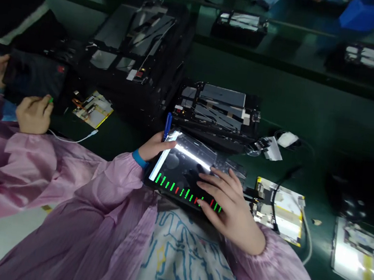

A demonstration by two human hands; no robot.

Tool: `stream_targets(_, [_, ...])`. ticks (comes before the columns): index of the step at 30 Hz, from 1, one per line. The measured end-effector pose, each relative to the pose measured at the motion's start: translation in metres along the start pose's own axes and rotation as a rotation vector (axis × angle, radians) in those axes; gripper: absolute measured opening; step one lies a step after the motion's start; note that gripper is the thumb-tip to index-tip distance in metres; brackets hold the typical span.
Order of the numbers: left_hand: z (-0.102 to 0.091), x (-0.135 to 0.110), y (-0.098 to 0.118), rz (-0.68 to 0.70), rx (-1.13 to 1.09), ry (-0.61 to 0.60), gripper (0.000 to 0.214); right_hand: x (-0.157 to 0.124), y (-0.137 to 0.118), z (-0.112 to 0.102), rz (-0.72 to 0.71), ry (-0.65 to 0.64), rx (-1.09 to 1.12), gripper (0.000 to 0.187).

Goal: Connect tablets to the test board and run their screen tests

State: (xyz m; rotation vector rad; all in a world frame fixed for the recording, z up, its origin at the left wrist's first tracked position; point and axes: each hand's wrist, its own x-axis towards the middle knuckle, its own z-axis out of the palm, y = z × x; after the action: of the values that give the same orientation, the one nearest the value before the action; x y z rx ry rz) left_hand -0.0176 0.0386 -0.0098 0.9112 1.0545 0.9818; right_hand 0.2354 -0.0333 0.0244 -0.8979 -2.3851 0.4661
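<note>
A tablet screen lies tilted in front of my body, lit, with green and red marks along its lower edge and a white strip at its left. My left hand grips its upper left side, thumb on the glass, and a blue pen sticks up by that hand. My right hand spreads its fingers over the right part of the screen; whether the fingertips touch the glass I cannot tell. Right of the screen lies a white and yellow-edged battery assembly with a black cable across it.
Opened tablet housings are stacked behind the screen, with a taller stack to the left. At the far left, a co-worker's hands hold a dark tablet near another battery assembly. A silvery panel lies at right.
</note>
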Motion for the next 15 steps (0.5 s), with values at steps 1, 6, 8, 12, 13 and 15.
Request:
stream_targets(1, [0.0, 0.0, 0.0, 0.006, -0.001, -0.002, 0.061, 0.003, -0.002, 0.003, -0.003, -0.014, -0.004, 0.029])
stream_targets(6, [0.003, -0.001, 0.0, 0.017, -0.032, -0.018, 0.062, 0.011, -0.012, 0.015, -0.04, -0.134, -0.062, 0.034])
stream_targets(8, [0.004, -0.001, 0.0, 0.019, -0.053, -0.023, 0.061, 0.014, -0.012, 0.017, -0.044, -0.162, -0.083, 0.038])
stream_targets(12, [0.003, -0.001, 0.0, 0.03, -0.082, -0.043, 0.061, 0.027, 0.001, 0.011, -0.037, -0.085, -0.088, 0.052])
stream_targets(13, [0.003, -0.001, 0.0, 0.033, -0.081, -0.044, 0.061, 0.034, 0.006, 0.009, -0.013, -0.04, -0.099, 0.053])
stream_targets(15, [0.002, -0.002, -0.001, 0.044, -0.071, -0.042, 0.063, 0.052, 0.016, 0.006, 0.052, 0.042, -0.143, 0.047])
